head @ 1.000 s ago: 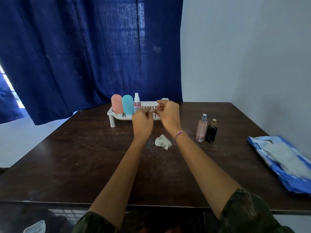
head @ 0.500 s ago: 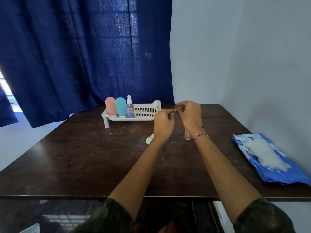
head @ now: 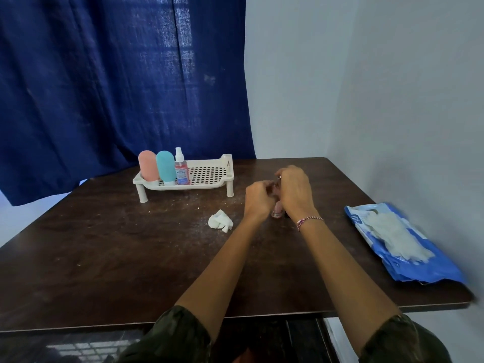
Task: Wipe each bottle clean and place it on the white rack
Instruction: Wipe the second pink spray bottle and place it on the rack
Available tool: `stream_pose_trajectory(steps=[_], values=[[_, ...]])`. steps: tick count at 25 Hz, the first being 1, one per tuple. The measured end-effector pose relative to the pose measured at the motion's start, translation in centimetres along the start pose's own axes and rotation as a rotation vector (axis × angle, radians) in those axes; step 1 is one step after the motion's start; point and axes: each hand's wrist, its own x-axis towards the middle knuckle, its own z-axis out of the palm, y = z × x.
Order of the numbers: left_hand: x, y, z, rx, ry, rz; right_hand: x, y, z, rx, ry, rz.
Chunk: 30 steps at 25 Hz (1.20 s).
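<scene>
Here three bottles already stand at the left end of the white rack (head: 199, 179) near the desk's (head: 104, 252) far edge; the right hand (head: 294, 192) closes its grip on the pink bottle (head: 277, 212), presumably for wiping; the left hand (head: 258, 199) curls beside it, contents unclear.

On the table (head: 104, 258), the rack (head: 207, 185) stands at the back left with three bottles (head: 165, 167) at its left end. A crumpled wipe (head: 220, 220) lies before it; the wipe pack (head: 400, 242) lies far right.
</scene>
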Motion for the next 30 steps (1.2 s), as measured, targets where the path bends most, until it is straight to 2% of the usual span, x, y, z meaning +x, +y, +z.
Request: stream_pose_trajectory(steps=[7,12,16,19,24,30], values=[[0.7,-0.8,0.4,-0.093,0.048,-0.027,0.5,0.1,0.6,0.123,0.059,0.032],[0.9,-1.7,-1.3,-0.118,0.06,-0.05,0.7,-1.2,1.2,0.296,0.094,0.037],[1.2,-3.4,-4.2,-0.115,0.141,-0.009,1.3,-3.2,3.1,0.543,0.158,0.084],[1.5,-5.3,-6.9,-0.093,0.213,-0.012,1.3,-4.5,4.9,0.672,0.112,0.134],[1.2,-8.6,-10.6,-0.123,0.246,-0.034,-0.3,-5.9,8.7,0.771,-0.081,0.11],[0.8,-10.9,-11.5,-0.198,0.272,-0.011,-0.8,-7.5,10.2,0.862,-0.126,0.012]])
